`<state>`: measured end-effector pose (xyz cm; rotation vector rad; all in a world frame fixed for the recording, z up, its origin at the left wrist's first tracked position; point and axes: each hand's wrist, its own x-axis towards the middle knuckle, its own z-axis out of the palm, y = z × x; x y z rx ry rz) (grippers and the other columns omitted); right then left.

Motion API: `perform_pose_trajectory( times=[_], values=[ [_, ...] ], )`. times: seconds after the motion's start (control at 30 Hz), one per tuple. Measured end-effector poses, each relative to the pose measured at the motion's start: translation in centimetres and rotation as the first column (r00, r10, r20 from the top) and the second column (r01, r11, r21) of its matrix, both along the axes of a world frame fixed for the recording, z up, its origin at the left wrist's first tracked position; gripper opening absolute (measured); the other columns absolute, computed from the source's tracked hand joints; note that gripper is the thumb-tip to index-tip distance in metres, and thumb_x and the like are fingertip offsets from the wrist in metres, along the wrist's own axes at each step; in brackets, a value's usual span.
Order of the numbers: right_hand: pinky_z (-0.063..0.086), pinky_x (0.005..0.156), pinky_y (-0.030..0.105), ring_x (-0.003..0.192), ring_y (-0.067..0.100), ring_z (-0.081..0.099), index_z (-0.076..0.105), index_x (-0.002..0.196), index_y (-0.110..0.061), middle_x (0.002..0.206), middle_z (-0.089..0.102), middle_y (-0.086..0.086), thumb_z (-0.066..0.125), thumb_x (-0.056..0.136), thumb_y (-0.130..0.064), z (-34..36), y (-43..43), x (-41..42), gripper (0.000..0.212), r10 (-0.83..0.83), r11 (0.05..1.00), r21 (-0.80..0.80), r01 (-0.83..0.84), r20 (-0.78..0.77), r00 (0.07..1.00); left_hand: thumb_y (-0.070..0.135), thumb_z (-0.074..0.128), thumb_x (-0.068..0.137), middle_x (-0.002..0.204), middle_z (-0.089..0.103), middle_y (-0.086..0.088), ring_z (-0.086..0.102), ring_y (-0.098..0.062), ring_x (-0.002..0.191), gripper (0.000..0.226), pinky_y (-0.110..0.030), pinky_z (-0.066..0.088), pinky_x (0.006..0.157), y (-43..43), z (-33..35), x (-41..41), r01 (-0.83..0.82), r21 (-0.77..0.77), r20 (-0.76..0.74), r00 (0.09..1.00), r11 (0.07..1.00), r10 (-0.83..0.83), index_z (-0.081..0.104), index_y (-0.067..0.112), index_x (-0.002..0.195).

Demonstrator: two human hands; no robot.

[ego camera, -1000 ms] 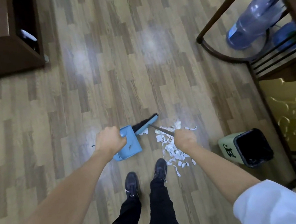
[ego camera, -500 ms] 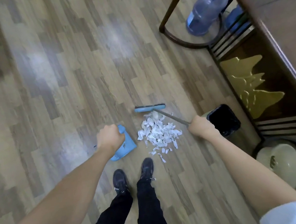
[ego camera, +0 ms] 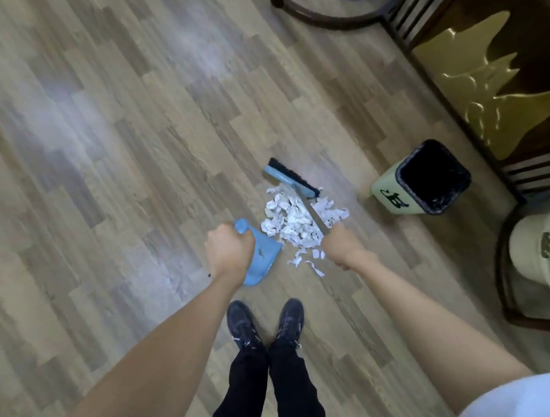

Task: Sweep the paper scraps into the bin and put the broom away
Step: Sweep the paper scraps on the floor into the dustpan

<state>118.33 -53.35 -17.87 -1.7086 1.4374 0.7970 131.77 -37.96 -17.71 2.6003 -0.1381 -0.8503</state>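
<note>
White paper scraps (ego camera: 296, 221) lie in a loose heap on the wood-pattern plank floor (ego camera: 110, 157), just ahead of my two dark shoes (ego camera: 266, 323). A few stray pieces trail off toward me at the near edge of the heap. My right hand (ego camera: 344, 247) is curled tight around the thin metal handle of the blue-backed, black-bristled broom (ego camera: 292, 178); the handle runs across the top of the heap, and the broom head sits on the floor at the heap's far side, touching the scraps. My left hand (ego camera: 230, 251) is fisted around the handle of the light blue plastic dustpan (ego camera: 261, 256), which rests tilted on the floor just left of the scraps, its open edge against the heap. I cannot tell whether any paper is in the pan. The pale green square bin with a black liner (ego camera: 422, 180) stands open to the right of the heap, near it but apart, beside dark wooden furniture (ego camera: 516, 10).
</note>
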Motion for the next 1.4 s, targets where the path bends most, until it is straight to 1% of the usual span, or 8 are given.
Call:
perform_pose_trajectory(
  times=[0.13,0.2,0.37,0.57,0.83,1.0,1.2,1.4],
  values=[
    [0.051,0.086,0.04,0.106,0.036,0.061,0.056,0.119,-0.003,0.121,0.059,0.02,0.047,0.091,-0.024,-0.4,1.3,-2.6,0.036,0.158,0.987,0.029,-0.158,-0.009,0.987,0.016,0.055,0.078,0.07,0.065,-0.018,0.062,-0.039,0.067,0.018,-0.037,0.052,0.058,-1.7,0.1,-0.1,-0.021,-0.022,0.003,1.0,1.0,0.021,0.064,0.003,0.071],
    [0.05,0.086,0.037,0.109,0.036,0.061,0.057,0.117,-0.006,0.123,0.061,0.019,0.05,0.091,-0.029,0.5,1.6,-3.7,0.035,0.224,0.974,0.051,-0.223,-0.02,0.974,0.019,0.058,0.078,0.069,0.065,-0.018,0.063,-0.039,0.067,0.019,-0.037,0.054,0.059,-2.1,0.3,0.0,-0.025,-0.024,0.032,0.999,0.999,0.026,0.063,0.004,0.068],
    [0.033,0.046,0.024,0.055,0.017,0.048,0.044,0.098,-0.012,0.083,0.053,0.004,0.037,0.096,-0.023,4.1,1.3,-6.4,0.014,0.316,0.933,0.195,-0.304,-0.032,0.948,0.018,0.059,0.078,0.049,0.045,-0.005,0.049,-0.031,0.052,0.031,-0.028,0.032,0.046,-1.4,0.7,0.0,-0.027,-0.023,0.048,0.998,0.999,0.028,0.042,0.013,0.053],
    [0.029,0.04,0.018,0.042,0.014,0.039,0.045,0.09,-0.016,0.062,0.045,-0.001,0.042,0.096,-0.031,6.6,-1.9,-7.3,0.016,0.356,0.923,0.164,-0.348,-0.018,0.934,0.013,0.059,0.078,0.045,0.038,-0.003,0.036,-0.023,0.046,0.038,-0.026,0.025,0.042,0.8,1.5,-0.4,-0.012,-0.032,0.06,0.998,0.999,0.014,0.036,0.016,0.048],
    [0.022,0.04,0.014,0.038,0.016,0.029,0.054,0.082,-0.017,0.054,0.04,0.004,0.047,0.097,-0.027,11.0,-5.9,-8.6,0.019,0.159,0.972,0.167,-0.166,0.054,0.986,0.014,0.055,0.079,0.062,0.058,-0.012,0.056,-0.036,0.062,0.021,-0.03,0.039,0.054,0.3,3.1,-1.4,0.029,-0.003,0.034,0.999,1.0,-0.029,0.052,0.009,0.059],
    [0.024,0.039,0.016,0.038,0.017,0.031,0.062,0.103,-0.009,0.054,0.042,0.004,0.043,0.097,-0.026,9.6,-6.3,-10.0,0.026,-0.005,0.999,0.053,0.001,0.076,0.997,0.01,0.054,0.078,0.06,0.053,-0.01,0.052,-0.035,0.062,0.021,-0.031,0.04,0.056,0.1,3.9,-2.0,0.15,0.027,0.054,0.987,0.988,-0.151,0.05,0.009,0.058],
    [0.033,0.039,0.014,0.04,0.017,0.044,0.047,0.092,-0.009,0.064,0.054,0.01,0.038,0.091,-0.016,4.5,-6.0,-10.3,0.011,-0.173,0.98,-0.099,0.175,0.024,0.985,0.014,0.055,0.077,0.067,0.059,-0.014,0.051,-0.034,0.061,0.015,-0.034,0.041,0.057,-0.3,2.5,-3.9,0.278,0.1,0.067,0.956,0.955,-0.285,0.057,0.003,0.067],
    [0.021,0.038,0.015,0.039,0.014,0.032,0.037,0.09,-0.006,0.056,0.041,0.01,0.037,0.087,0.003,1.2,-2.3,-11.7,0.009,-0.344,0.937,0.088,0.339,0.041,0.938,0.014,0.055,0.076,0.061,0.056,-0.014,0.05,-0.032,0.055,0.018,-0.032,0.039,0.05,-1.3,1.0,-5.7,0.256,0.049,0.058,0.964,0.966,-0.258,0.056,0.0,0.066]
  ],
)
